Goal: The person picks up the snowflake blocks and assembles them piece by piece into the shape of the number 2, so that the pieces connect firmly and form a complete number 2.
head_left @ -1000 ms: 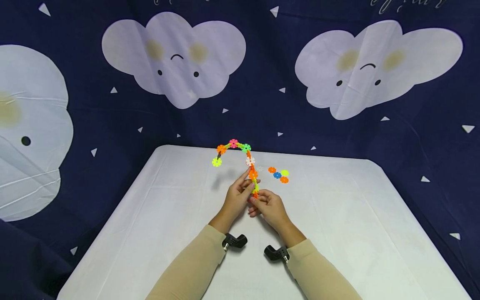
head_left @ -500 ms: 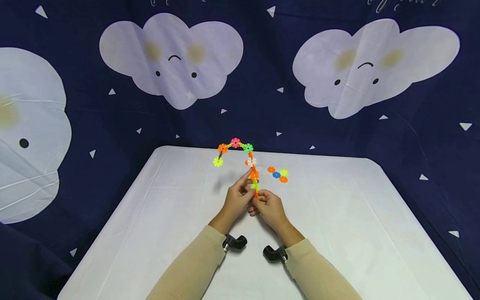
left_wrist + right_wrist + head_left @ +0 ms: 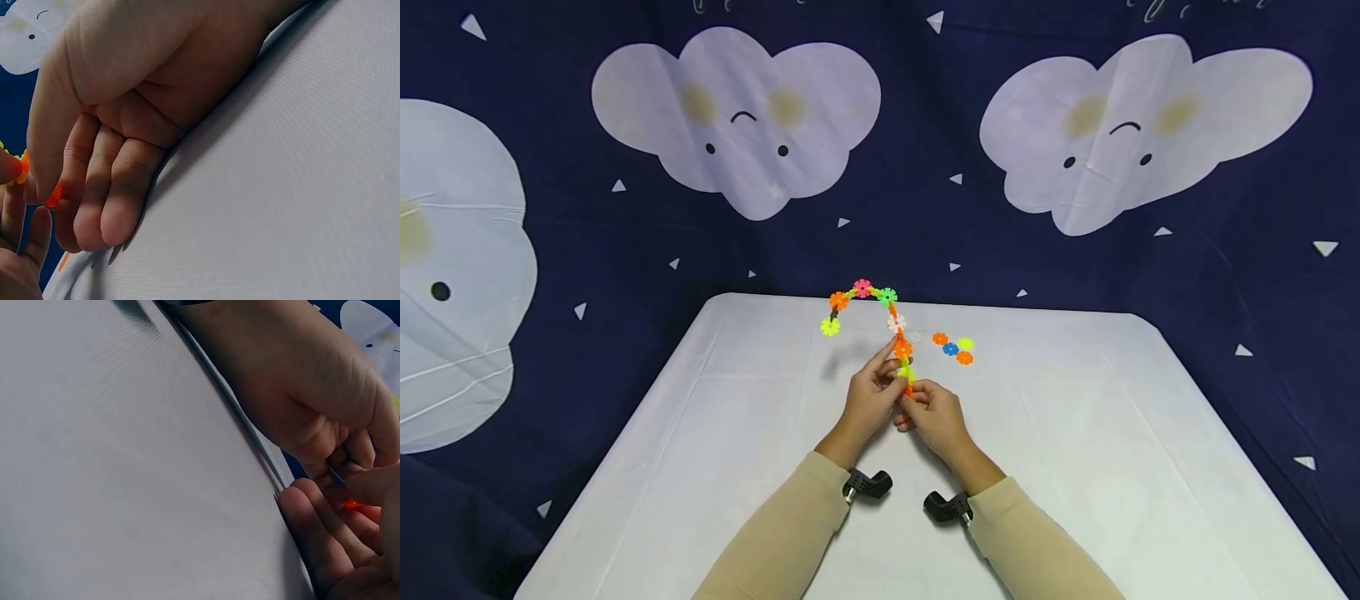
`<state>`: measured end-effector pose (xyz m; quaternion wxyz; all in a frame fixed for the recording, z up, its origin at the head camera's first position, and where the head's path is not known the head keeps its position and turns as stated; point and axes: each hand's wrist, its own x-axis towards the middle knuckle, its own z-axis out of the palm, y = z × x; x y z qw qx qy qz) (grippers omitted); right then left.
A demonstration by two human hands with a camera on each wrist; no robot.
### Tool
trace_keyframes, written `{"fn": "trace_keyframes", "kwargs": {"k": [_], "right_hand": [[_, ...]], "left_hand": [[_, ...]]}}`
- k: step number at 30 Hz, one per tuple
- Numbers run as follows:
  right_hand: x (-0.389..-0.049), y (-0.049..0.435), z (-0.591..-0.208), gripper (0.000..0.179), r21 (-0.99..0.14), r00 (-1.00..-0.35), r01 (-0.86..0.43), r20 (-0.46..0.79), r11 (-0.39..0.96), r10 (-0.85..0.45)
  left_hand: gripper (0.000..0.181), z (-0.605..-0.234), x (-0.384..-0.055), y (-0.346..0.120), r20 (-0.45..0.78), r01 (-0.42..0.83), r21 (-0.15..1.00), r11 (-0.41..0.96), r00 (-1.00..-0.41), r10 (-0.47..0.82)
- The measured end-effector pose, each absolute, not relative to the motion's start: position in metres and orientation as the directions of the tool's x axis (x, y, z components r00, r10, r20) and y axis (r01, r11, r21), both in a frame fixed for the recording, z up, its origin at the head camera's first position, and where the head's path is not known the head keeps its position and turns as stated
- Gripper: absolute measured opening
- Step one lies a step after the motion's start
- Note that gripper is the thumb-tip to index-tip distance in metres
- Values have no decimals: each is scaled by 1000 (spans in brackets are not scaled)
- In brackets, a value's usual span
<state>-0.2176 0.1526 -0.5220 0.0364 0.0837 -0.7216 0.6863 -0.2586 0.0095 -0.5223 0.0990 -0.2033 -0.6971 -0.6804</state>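
A curved chain of joined snowflake discs [image 3: 862, 288], pink, green, orange, yellow and white, arches up and to the left from both hands. Its free end is a yellow disc [image 3: 830, 327]. My left hand [image 3: 867, 402] pinches the lower part of the chain at a yellow-green disc [image 3: 906, 374], its index finger reaching up along it. Just below, my right hand [image 3: 940, 415] pinches an orange disc [image 3: 908, 390] at the chain's bottom end between thumb and index finger. In the left wrist view, the orange piece [image 3: 54, 196] shows mostly hidden behind the right thumb.
Right of the chain lie loose discs: an orange one [image 3: 940, 339], a blue one [image 3: 951, 349], a yellow one [image 3: 966, 344] and a second orange one [image 3: 965, 358]. A pale disc [image 3: 915, 337] lies nearer the chain. The white table [image 3: 1075, 467] meets a dark cloud-print backdrop [image 3: 925, 100].
The chain's top tips slightly right, then back left. Both hands keep their hold on its lower end and shift slightly left in view. The loose discs stay put on the table.
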Motion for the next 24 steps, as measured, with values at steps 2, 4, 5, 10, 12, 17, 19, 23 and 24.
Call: {"fn": "trace_keyframes", "kwargs": {"k": [2, 4, 5, 10, 12, 17, 19, 23, 24], "right_hand": [[-217, 152, -521, 7, -982, -983, -176, 172, 65, -62], [-216, 151, -521, 7, -977, -982, -187, 182, 100, -53], [-216, 150, -520, 8, -974, -981, -192, 187, 117, -49], [-214, 150, -520, 11, -951, -976, -216, 211, 222, -43], [-213, 150, -520, 10, -938, -974, -227, 224, 263, -42], [-214, 150, -521, 12, -896, -962, -266, 270, 357, -39], [-214, 150, -522, 16, -878, -958, -277, 286, 390, -36], [-213, 150, -522, 25, -843, -949, -293, 315, 450, -29], [-213, 150, -522, 26, -839, -947, -296, 319, 457, -29]], "left_hand": [[68, -522, -258, 9, 413, 412, 911, -38, -901, 131], [67, -522, -258, 9, 409, 405, 912, -61, -906, 106], [67, -522, -258, 9, 400, 395, 916, -67, -912, 92], [65, -523, -259, 9, 332, 330, 942, -63, -943, 33], [65, -524, -259, 9, 313, 312, 949, -55, -949, 25], [64, -524, -260, 9, 306, 303, 951, -64, -951, 36], [63, -524, -260, 9, 297, 292, 953, -77, -954, 51], [63, -523, -260, 9, 254, 245, 964, -104, -963, 87], [63, -522, -260, 9, 245, 234, 965, -115, -965, 92]]}}
